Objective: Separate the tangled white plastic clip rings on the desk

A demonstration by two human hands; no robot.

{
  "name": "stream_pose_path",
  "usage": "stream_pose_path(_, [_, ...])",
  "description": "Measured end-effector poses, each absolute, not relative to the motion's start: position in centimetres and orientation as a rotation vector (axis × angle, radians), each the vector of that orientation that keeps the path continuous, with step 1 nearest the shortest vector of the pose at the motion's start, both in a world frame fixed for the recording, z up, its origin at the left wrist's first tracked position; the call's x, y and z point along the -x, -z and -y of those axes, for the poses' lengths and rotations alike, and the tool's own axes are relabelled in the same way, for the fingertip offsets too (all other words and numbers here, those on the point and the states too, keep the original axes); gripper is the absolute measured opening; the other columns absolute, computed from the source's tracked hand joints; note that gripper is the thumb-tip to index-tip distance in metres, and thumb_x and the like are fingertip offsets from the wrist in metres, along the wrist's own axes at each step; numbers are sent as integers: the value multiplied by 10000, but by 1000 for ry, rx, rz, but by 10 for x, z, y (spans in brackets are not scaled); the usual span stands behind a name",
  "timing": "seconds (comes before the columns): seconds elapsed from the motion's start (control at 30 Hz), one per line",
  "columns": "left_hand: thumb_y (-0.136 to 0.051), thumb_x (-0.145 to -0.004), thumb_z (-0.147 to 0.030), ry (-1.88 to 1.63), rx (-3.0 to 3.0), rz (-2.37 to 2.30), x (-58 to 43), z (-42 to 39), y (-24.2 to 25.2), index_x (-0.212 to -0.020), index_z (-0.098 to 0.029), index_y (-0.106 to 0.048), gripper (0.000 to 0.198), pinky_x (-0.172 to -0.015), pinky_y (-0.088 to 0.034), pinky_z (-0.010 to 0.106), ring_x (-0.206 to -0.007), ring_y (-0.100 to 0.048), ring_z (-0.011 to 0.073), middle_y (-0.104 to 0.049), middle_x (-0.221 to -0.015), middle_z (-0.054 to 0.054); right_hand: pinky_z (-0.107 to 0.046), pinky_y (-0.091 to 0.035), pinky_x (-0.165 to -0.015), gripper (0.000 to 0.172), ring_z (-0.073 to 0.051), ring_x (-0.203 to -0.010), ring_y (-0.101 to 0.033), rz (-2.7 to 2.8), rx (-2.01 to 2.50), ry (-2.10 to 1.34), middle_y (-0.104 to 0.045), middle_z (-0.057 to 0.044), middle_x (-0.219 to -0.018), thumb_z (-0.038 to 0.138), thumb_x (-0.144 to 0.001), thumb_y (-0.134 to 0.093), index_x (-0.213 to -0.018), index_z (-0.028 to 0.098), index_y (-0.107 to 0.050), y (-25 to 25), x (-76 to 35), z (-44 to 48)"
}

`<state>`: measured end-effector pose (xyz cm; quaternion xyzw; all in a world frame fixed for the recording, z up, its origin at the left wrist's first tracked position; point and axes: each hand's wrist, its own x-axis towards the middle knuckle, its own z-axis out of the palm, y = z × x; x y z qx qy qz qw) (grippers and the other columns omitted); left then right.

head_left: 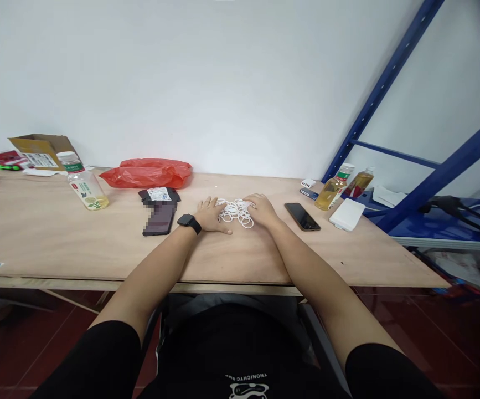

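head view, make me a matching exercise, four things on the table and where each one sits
1 white rings
2 red bag
3 white power bank
4 cardboard box

a far left end of the table
b between left hand and right hand
c right side, near the blue rack
d by the wall, left of centre

Pairs: 1-b, 2-d, 3-c, 4-a

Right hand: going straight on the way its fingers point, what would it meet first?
The pile of white rings, lying at the fingertips of the right hand; beyond them probably the left hand, though depth is unclear.
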<state>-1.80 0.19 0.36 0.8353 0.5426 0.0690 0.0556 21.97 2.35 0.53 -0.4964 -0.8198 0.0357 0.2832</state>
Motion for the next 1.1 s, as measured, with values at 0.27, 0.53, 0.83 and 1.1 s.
stream_pose_path(0.27, [-519, -601, -907, -70, -2478, -1634, 18, -8, 5, -1581, -259, -145, 1233, -1135, -112, 658, -1486, -88, 450, -88, -1636, 186, -624, -67, -1162, 786, -379, -1494, -136, 2427, 1639, -322, -241, -68, -1624, 619, -823, -598, -1519, 352, -346, 6, -215, -22])
stream_pose_path(0.53, [-361, -798, -840, -297, -2507, -1616, 10, -23, 22, -1548, -230, -286, 970, -1152, -166, 587, -1475, -180, 427, -244, -1602, 189, -624, -94, -1164, 726, -362, -1476, -219, 2389, 1594, -302, -255, -94, -1617, 606, -879, -542, -1520, 328, -346, 17, -209, -37])
stream_pose_path(0.83, [-362, -822, -812, -345, -2513, -1634, 2, -43, 29, -1537, -237, -299, 920, -1168, -158, 564, -1477, -192, 393, -275, -1599, 156, -582, -117, -1178, 674, -327, -1478, -235, 2325, 1574, -274, -304, -95, -1598, 557, -895, -542, -1501, 302, -390, 23, -203, -57])
stream_pose_path(1.1, [-370, -822, -804, -325, -2520, -1643, -6, -71, 27, -1530, -214, -315, 923, -1162, -182, 568, -1471, -212, 396, -280, -1591, 179, -591, -141, -1169, 637, -311, -1463, -273, 2314, 1581, -220, -324, -102, -1588, 518, -905, -524, -1487, 287, -411, 23, -206, -86])
